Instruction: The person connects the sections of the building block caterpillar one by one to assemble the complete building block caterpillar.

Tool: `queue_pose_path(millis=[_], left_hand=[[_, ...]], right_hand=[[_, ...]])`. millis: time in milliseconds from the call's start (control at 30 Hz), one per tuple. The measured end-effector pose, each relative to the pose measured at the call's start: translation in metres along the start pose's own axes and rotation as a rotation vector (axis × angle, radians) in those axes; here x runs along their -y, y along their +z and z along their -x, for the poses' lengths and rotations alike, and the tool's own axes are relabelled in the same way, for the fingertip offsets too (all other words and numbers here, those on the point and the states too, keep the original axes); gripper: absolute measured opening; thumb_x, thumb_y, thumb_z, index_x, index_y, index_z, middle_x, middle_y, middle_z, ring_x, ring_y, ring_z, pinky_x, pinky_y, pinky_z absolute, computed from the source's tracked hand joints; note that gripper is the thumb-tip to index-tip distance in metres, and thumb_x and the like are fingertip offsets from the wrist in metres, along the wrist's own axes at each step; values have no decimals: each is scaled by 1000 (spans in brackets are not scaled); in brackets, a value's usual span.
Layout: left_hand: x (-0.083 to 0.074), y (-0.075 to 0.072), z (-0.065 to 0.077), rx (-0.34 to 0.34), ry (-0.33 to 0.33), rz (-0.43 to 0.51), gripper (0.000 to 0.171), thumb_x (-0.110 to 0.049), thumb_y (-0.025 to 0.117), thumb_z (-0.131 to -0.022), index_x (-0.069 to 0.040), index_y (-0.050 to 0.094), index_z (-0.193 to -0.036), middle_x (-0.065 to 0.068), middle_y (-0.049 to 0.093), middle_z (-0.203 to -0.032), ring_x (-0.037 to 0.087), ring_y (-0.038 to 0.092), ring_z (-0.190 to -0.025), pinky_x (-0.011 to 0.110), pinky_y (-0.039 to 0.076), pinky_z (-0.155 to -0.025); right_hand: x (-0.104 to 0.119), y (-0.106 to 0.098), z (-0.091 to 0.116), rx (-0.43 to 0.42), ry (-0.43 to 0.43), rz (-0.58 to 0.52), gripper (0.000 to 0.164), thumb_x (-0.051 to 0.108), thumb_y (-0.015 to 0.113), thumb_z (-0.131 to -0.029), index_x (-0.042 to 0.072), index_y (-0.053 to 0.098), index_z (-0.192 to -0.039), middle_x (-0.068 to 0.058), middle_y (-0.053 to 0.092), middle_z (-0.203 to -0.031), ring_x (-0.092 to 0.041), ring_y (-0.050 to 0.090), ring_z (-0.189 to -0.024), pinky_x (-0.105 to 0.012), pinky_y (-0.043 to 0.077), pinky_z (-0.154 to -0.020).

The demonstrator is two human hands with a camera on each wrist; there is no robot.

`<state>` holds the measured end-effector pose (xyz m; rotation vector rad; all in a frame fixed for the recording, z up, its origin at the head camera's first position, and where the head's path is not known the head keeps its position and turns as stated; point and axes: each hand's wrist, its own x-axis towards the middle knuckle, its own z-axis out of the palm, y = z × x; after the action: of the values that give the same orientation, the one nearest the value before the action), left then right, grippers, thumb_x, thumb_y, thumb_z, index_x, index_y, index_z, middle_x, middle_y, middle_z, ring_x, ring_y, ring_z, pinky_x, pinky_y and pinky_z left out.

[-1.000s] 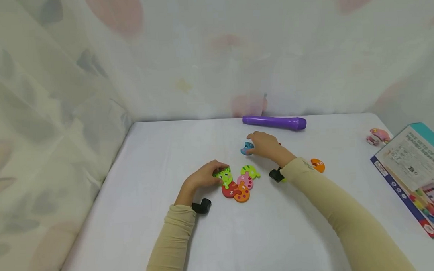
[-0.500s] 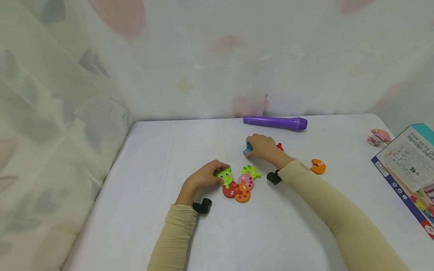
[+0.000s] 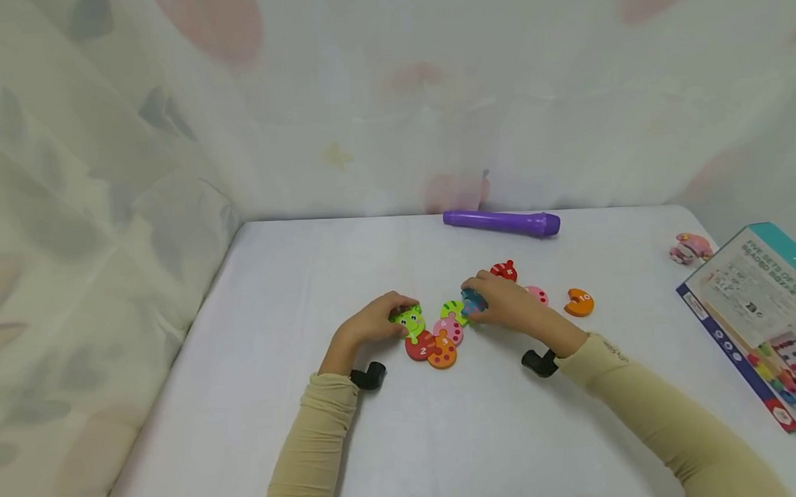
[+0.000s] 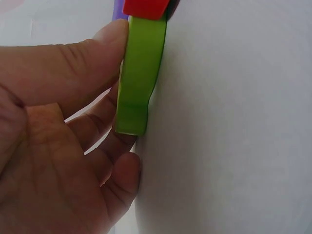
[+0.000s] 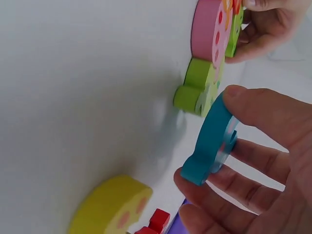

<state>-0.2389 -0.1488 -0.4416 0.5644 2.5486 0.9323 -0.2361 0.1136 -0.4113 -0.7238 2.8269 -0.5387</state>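
The blue piece (image 3: pixel 472 302) sits at the centre of the head view, beside the tail end of a joined row; the right hand (image 3: pixel 505 301) pinches it by its rim, thumb at one end and fingertips at the other, a grip that probably serves to leave most of its edge exposed; the shadow below it in the right wrist view suggests it is lifted off the white table (image 3: pixel 392 446), though whether it touches the green piece 5 (image 3: pixel 451 312) I cannot tell. The left hand (image 3: pixel 374 321) is clamped on the green head piece (image 3: pixel 410 321) at the row's other end, thumb against fingers, presumably to steady the red piece 2 (image 3: pixel 420 346), orange piece 3 (image 3: pixel 442 353) and pink piece 4 (image 3: pixel 448 331) linked after it.

The blue piece is thick, with a smooth teal side wall; a rounded knob shows at its lower end in the right wrist view, and its paler face bears a pinkish mark (any number there is hidden by the angle); the orange piece 10 (image 3: pixel 579 303) lies loose, right of centre.
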Motion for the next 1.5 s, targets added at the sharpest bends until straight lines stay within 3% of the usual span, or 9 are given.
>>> queue_pose_path(millis=[400, 733, 1500], left_hand=[[0, 0, 0, 5, 10, 5, 51, -4, 69, -79, -11, 55, -127, 3, 52, -107, 19, 47, -97, 35, 40, -89], [0, 0, -1, -4, -17, 5, 52, -5, 70, -79, -13, 55, -128, 2, 52, -109, 18, 47, -99, 34, 40, -90], [1, 1, -1, -4, 0, 14, 51, -4, 69, -78, -12, 55, -127, 3, 53, -108, 19, 47, -98, 36, 40, -90]], right_hand=[[2, 14, 19, -41, 42, 22, 55, 30, 76, -75, 5, 58, -120, -10, 54, -106, -19, 53, -83, -37, 50, -78], [12, 14, 21, -33, 73, 36, 53, 30, 77, -74, 5, 59, -118, -9, 55, -103, -21, 53, -82, -35, 51, -75], [14, 18, 16, -27, 100, 87, 55, 33, 76, -74, 5, 59, -118, -10, 56, -102, -19, 53, -76, -34, 50, -68]])
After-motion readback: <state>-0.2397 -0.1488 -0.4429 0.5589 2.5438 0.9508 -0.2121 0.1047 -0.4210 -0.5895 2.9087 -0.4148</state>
